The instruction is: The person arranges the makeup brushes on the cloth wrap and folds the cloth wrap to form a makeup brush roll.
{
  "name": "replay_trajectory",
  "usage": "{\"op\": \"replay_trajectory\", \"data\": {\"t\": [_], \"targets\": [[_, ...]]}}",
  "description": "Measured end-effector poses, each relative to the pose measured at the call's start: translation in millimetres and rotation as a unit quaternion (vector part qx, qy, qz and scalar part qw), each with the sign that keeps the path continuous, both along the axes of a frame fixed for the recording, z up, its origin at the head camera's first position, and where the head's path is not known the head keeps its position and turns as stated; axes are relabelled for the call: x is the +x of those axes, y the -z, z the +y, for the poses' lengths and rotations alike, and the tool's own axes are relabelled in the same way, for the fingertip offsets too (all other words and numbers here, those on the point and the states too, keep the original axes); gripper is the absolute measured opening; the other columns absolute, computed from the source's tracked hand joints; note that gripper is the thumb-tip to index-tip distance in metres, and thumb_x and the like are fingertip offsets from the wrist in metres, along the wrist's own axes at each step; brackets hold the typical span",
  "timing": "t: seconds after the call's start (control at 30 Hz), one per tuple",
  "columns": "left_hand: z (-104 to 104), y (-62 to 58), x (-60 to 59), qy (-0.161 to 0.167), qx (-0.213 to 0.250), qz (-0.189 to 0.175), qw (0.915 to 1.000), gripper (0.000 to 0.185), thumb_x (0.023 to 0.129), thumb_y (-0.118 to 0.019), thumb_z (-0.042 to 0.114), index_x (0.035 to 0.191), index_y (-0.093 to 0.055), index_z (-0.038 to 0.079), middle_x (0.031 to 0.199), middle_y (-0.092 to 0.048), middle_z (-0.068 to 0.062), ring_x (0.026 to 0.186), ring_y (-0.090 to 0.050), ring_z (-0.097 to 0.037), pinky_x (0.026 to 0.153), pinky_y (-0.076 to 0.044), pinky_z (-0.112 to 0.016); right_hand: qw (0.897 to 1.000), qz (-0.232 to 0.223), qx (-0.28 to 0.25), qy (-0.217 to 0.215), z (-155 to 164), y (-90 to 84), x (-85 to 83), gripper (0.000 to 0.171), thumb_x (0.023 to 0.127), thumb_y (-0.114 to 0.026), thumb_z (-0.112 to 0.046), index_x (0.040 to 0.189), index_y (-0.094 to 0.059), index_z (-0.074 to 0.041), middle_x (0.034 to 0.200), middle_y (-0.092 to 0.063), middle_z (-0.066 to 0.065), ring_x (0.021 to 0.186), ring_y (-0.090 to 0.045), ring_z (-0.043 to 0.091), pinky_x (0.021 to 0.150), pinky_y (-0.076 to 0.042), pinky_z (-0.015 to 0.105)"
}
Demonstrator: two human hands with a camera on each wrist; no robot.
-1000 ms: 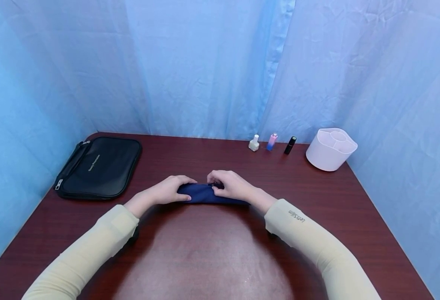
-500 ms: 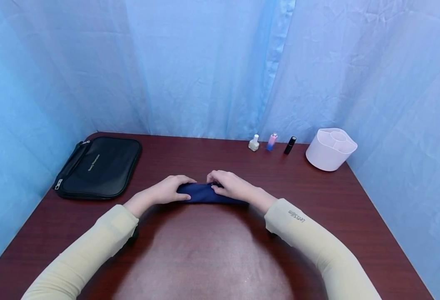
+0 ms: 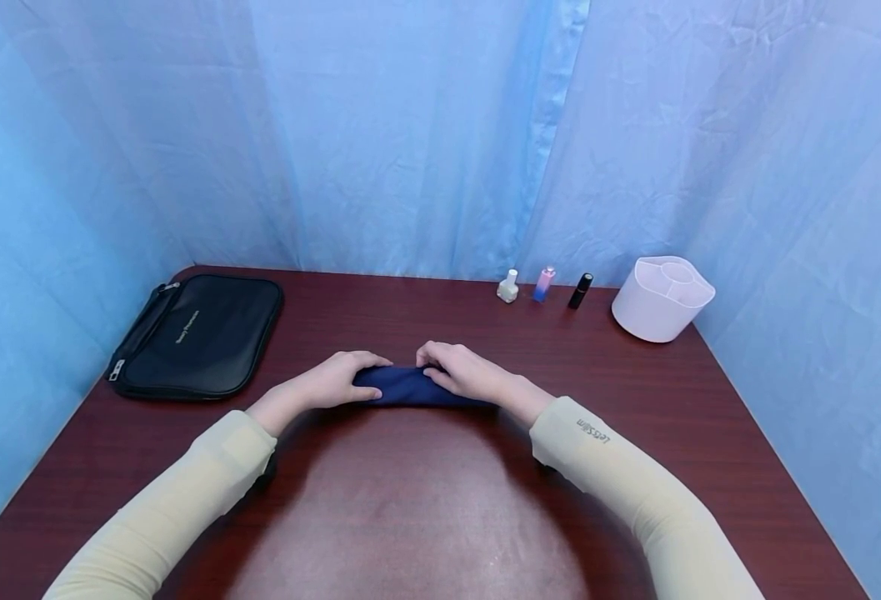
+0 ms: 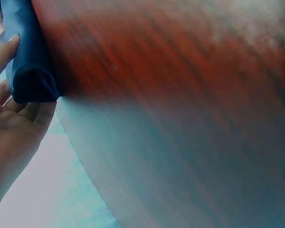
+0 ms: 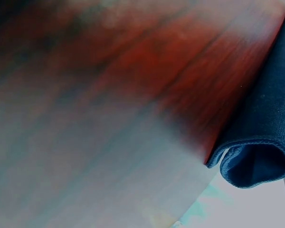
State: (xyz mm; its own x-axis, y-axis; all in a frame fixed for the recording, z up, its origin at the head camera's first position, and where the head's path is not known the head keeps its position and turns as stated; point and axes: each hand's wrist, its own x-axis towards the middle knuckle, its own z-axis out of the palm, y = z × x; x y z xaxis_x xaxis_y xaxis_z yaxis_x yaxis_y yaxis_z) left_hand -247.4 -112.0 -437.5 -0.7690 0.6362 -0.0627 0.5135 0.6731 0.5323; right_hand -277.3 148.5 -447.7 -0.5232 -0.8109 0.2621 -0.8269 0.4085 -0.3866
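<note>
A navy blue rolled cloth [image 3: 404,386] lies lengthwise across the middle of the table. My left hand [image 3: 335,379] grips its left end, thumb on the near side and fingers behind. In the left wrist view those fingers reach under the open end of the roll [image 4: 31,61]. My right hand [image 3: 466,372] bends over the right part, thumb and fingertips pinching at the far edge; what lies inside that grip is hidden. From the right wrist view, the roll's right end [image 5: 261,118] shows a curled inner layer and a loose hemmed flap.
A black zip case [image 3: 203,333] with a handle lies at the left. Along the back stand a nail polish bottle [image 3: 508,287], a pink-and-blue small bottle [image 3: 544,284] and a black tube [image 3: 581,291]. A white divided holder [image 3: 653,308] is at the back right.
A small black piece seen between my right thumb and fingers a second ago is now hidden by the fingers. Both hands stay almost in place on the roll.
</note>
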Motion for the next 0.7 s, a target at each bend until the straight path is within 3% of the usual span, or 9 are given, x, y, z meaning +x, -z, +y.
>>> {"op": "replay_trajectory", "data": {"t": [0.2,0.37,0.57,0.7], "targets": [[1,-1.3,0.5,0.004,-0.004,0.001,1.0000,0.050,0.090,-0.065,0.029,0.134,-0.053,0.009,0.133,-0.054,-0.011,0.122,-0.051,-0.027,0.102,-0.040,-0.044,1.000,-0.018,-0.002,0.004,2,-3.1,-0.4,0.015,0.092,-0.060,-0.011,0.106,-0.056,-0.011,0.087,-0.058,-0.002,0.075,-0.054,0.007,0.071,-0.048,0.021],[0,-7.0,2.5,0.008,-0.009,0.003,0.9999,0.051,0.089,-0.066,0.030,0.133,-0.053,0.007,0.133,-0.054,-0.011,0.121,-0.051,-0.027,0.102,-0.040,-0.045,0.999,-0.052,0.003,0.004,9,-16.5,2.4,0.027,0.090,-0.063,-0.015,0.115,-0.056,-0.006,0.095,-0.063,0.002,0.082,-0.058,0.008,0.074,-0.051,0.022],[-7,-29.5,4.6,-0.006,0.017,0.023,0.9996,0.054,0.090,-0.065,0.028,0.137,-0.049,0.008,0.137,-0.051,-0.010,0.127,-0.046,-0.026,0.103,-0.039,-0.045,0.999,-0.022,-0.010,0.034,33,-48.4,3.1,0.034,0.088,-0.068,-0.019,0.118,-0.057,-0.008,0.100,-0.064,0.004,0.087,-0.061,0.015,0.076,-0.053,0.030],[-14,-50.4,10.0,-0.039,0.036,0.048,0.9975,0.055,0.092,-0.062,0.032,0.139,-0.046,0.011,0.140,-0.048,-0.010,0.131,-0.041,-0.027,0.105,-0.035,-0.048,0.996,-0.020,-0.013,0.080,56,-73.0,7.2,0.038,0.089,-0.067,-0.023,0.123,-0.056,-0.011,0.111,-0.062,0.002,0.096,-0.061,0.020,0.083,-0.051,0.039]]}}
